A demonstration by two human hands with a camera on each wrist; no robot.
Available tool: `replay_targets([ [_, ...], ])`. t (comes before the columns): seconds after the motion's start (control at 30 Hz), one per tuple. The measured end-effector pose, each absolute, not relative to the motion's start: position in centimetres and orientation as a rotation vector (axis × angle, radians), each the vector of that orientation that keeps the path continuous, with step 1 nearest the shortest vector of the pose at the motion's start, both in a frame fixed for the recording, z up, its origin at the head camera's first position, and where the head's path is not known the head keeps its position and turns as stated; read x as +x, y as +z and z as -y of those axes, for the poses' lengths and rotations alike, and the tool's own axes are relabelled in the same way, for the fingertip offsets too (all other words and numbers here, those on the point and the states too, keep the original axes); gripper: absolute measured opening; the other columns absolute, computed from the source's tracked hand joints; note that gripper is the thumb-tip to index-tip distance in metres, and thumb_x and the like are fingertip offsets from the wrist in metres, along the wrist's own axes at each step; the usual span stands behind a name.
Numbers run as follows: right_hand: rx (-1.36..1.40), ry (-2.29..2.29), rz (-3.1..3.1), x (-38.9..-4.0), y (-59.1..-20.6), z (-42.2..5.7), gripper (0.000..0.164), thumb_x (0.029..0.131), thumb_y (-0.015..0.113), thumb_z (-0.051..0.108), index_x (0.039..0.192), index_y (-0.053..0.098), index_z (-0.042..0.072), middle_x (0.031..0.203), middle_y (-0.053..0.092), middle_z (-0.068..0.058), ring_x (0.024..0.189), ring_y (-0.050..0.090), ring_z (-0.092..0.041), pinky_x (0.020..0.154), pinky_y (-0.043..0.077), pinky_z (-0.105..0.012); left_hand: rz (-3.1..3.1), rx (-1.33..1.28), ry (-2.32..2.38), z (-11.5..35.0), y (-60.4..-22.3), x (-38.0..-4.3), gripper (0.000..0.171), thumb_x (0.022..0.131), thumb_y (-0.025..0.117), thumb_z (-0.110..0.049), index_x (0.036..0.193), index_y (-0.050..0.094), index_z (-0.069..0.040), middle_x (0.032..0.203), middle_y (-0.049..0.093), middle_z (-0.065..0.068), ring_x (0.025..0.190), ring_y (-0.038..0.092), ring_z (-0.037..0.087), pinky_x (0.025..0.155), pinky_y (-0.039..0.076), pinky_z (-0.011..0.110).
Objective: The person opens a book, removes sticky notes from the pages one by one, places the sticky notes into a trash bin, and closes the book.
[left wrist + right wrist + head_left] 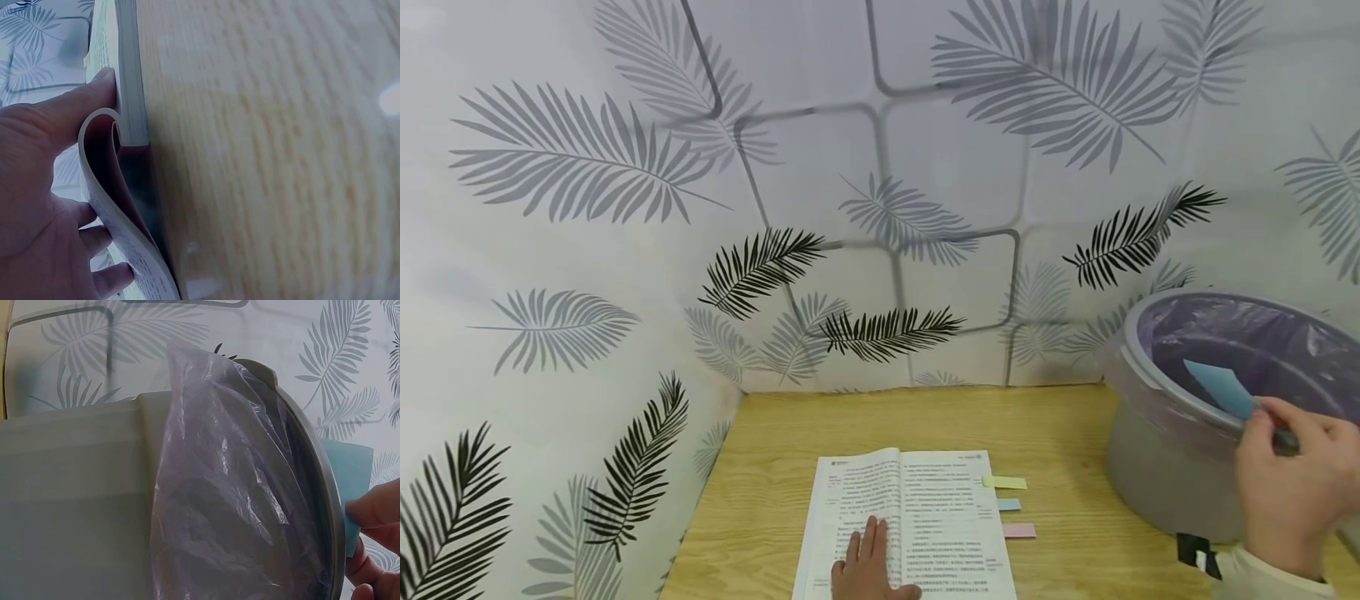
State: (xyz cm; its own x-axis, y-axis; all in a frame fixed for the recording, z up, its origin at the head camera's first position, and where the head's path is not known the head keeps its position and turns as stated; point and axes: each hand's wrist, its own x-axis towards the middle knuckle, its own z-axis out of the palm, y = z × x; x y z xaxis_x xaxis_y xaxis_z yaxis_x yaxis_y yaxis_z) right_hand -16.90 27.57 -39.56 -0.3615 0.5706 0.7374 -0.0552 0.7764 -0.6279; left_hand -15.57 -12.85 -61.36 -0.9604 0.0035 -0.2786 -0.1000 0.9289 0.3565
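An open book lies on the wooden table, with printed text on both pages. My left hand rests on its left page near the fold, fingers extended; in the left wrist view the thumb and fingers press the curved pages down. At the right, my right hand pinches a blue sticky note between thumb and fingertips. The note is above the rim of a grey trash bin, which has a thin purple liner bag folded over its edge. Part of the note is hidden behind the rim in the right wrist view.
Three tabs stick out of the book's right edge: yellow, blue and pink. The wooden table meets a wall covered with leaf-patterned paper behind the book and bin.
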Motion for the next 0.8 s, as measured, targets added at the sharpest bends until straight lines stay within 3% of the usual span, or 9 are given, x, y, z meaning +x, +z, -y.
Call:
replay_targets([
  [0.8,-0.425,0.71,1.893,-16.77,-39.89,-27.45,0.025,0.089,0.053,0.007,0.098,0.069,-0.01,0.098,0.052,-0.026,0.095,0.048,-0.048,0.075,0.031,-0.056,-2.815,-0.089,0.568,12.8,-61.0,-15.28,0.117,0.062,0.061,-0.08,0.148,0.028,-0.008,0.156,0.029,0.011,0.137,0.03,0.042,0.098,0.031,0.067],
])
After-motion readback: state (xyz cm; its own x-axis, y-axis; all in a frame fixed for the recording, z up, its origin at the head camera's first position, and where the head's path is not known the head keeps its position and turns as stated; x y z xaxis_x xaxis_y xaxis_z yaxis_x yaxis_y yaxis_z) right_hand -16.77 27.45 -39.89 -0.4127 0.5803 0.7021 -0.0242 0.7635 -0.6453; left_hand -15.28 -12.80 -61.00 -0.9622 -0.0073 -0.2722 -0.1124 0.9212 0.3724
